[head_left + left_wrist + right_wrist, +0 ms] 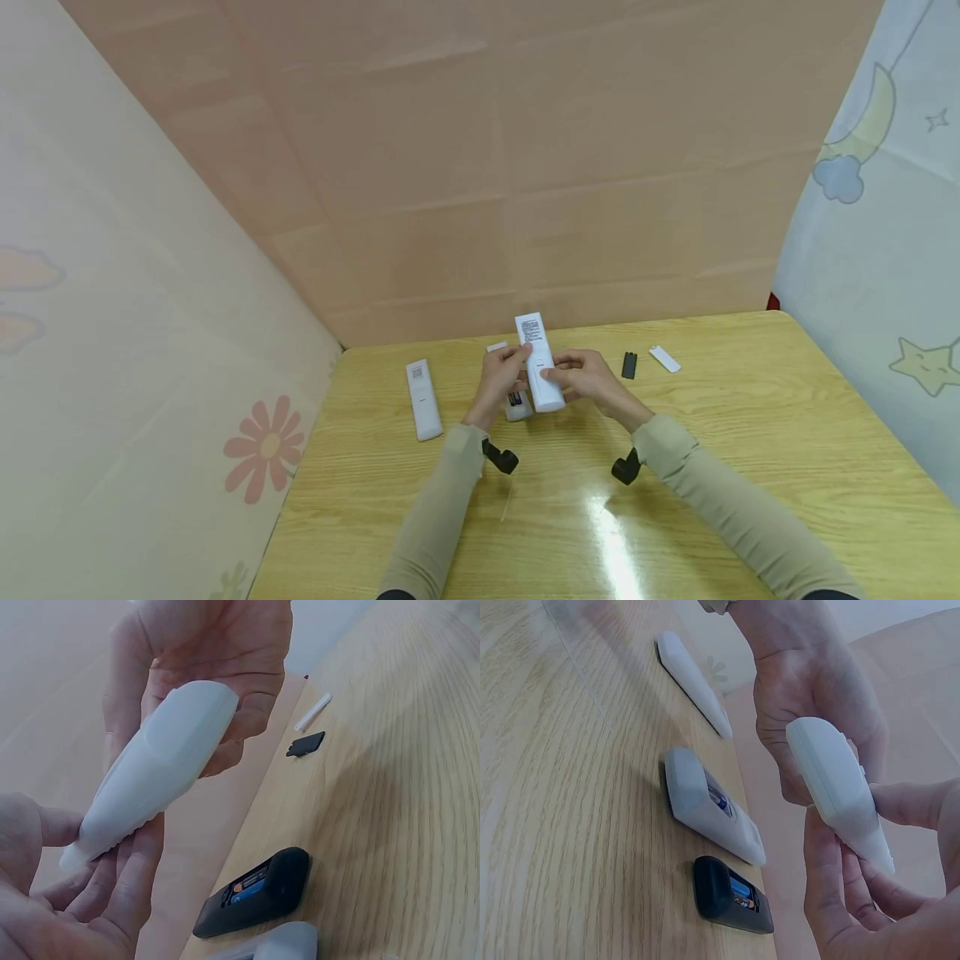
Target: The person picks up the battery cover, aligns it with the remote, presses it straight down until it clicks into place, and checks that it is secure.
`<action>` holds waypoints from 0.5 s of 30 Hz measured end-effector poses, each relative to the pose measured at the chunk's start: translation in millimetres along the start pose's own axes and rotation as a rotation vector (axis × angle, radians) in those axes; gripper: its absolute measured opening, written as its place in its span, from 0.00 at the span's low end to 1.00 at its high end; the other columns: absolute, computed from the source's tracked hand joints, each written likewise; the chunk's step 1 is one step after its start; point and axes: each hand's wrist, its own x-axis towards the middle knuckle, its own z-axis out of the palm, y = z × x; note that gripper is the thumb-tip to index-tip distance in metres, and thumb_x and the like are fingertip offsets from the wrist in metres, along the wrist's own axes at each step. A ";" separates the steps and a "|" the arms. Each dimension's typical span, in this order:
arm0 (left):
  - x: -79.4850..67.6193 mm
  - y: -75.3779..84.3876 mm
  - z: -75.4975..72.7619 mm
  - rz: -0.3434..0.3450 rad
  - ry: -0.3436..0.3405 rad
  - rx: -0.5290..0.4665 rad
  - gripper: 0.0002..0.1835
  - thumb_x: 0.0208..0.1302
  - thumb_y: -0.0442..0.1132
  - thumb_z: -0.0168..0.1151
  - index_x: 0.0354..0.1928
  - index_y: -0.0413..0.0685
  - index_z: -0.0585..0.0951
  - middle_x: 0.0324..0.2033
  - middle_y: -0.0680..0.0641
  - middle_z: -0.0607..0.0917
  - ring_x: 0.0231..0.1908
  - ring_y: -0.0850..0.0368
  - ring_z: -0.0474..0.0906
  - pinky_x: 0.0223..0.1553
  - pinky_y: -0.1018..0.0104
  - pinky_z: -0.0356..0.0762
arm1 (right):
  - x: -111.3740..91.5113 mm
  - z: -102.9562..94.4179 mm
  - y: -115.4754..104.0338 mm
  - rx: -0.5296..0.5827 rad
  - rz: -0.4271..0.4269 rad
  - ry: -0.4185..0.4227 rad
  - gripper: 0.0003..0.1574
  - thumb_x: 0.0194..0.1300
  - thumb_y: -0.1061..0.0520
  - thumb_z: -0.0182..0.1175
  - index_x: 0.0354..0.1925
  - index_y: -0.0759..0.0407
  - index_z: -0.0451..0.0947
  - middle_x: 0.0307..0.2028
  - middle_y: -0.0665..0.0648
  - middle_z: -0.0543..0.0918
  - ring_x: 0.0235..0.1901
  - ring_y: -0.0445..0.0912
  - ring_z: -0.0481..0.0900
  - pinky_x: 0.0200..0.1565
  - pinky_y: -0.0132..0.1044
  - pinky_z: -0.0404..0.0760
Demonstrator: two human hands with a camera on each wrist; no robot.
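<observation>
Both hands hold a white remote control (537, 358) above the table, its back with printed text facing up. My left hand (501, 379) grips its left side, thumb on the back and fingers beneath. On the other side, my right hand (592, 379) grips it with the thumb over the lower part of the back. Under the hands lies a second white remote (705, 802) with its battery compartment uncovered and a battery showing. Beside that one is a black remote (735, 896), also uncovered, with batteries inside; the held remote and hands hide it in the head view.
Another white remote (424, 400) lies face down on the wooden table (360, 517) at the left. To the right of the hands lie a black battery cover (629, 365) and a white battery cover (664, 358). A tan backdrop (480, 183) rises behind the table.
</observation>
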 end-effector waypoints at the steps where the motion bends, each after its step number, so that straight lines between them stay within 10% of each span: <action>1: -0.4 0.9 -1.2 0.001 -0.005 -0.001 0.20 0.67 0.57 0.65 0.52 0.52 0.85 0.41 0.45 0.86 0.32 0.54 0.84 0.32 0.64 0.85 | 1.1 0.4 0.3 0.001 -0.002 0.000 0.32 0.66 0.50 0.68 0.61 0.67 0.74 0.50 0.65 0.82 0.41 0.54 0.85 0.41 0.52 0.87; 15: -4.5 8.1 -20.5 -0.011 0.014 -0.004 0.23 0.69 0.53 0.64 0.58 0.47 0.81 0.42 0.45 0.86 0.35 0.53 0.86 0.36 0.62 0.86 | 0.8 13.3 2.0 0.031 -0.080 -0.066 0.34 0.67 0.49 0.68 0.62 0.67 0.72 0.55 0.69 0.78 0.41 0.53 0.85 0.48 0.55 0.84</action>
